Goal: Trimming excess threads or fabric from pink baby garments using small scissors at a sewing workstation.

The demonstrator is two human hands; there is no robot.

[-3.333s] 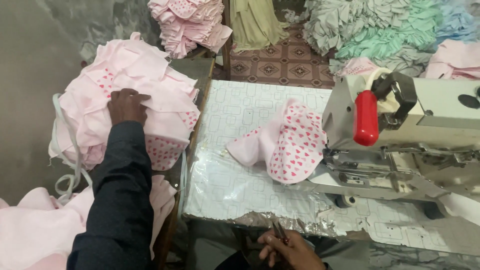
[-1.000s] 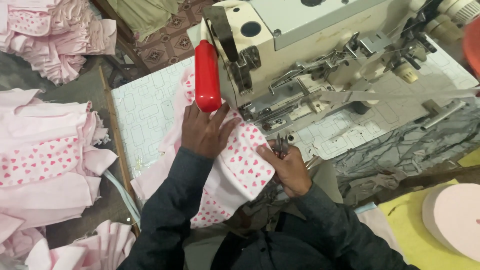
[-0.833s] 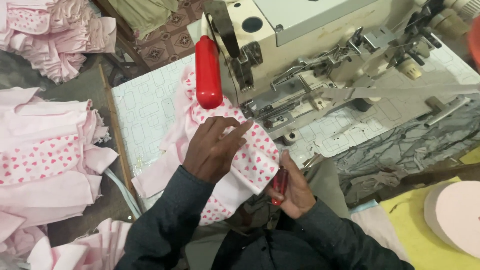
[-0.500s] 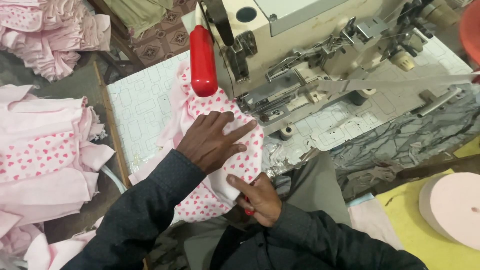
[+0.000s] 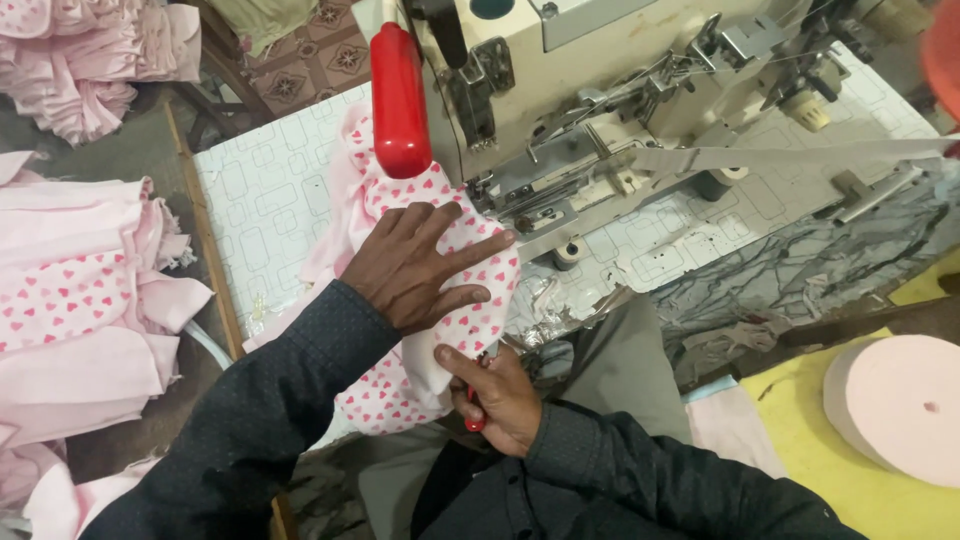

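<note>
Left hand: the left hand [image 5: 420, 265] lies flat with fingers spread on the pink heart-print fabric [image 5: 440, 300], grasping nothing, pressing the cloth down so it stays smooth near the machine's needle area.
Right hand: the right hand [image 5: 500, 395] is clenched around a small red-handled tool [image 5: 470, 420], probably thread snips, and its thumb pinches the fabric's near edge; only a bit of the tool shows.
Fabric: it is draped over the front edge of the surface [image 5: 270, 190], one end tucked under the sewing machine [image 5: 600, 110], the other hanging toward the person's lap.
Machine: cream-coloured, with a red cylindrical part [image 5: 400, 100] hanging at its left end, just above the fabric.
Tape: a grey strip [image 5: 800, 155] runs across the machine bed from the right, seemingly feeding in as binding.
Left side: a stack of pink garments [image 5: 80, 290] sits within reach of the left arm.
Right corner: a pale pink roll [image 5: 900, 400] rests on a yellow sheet [image 5: 830, 470].
</note>
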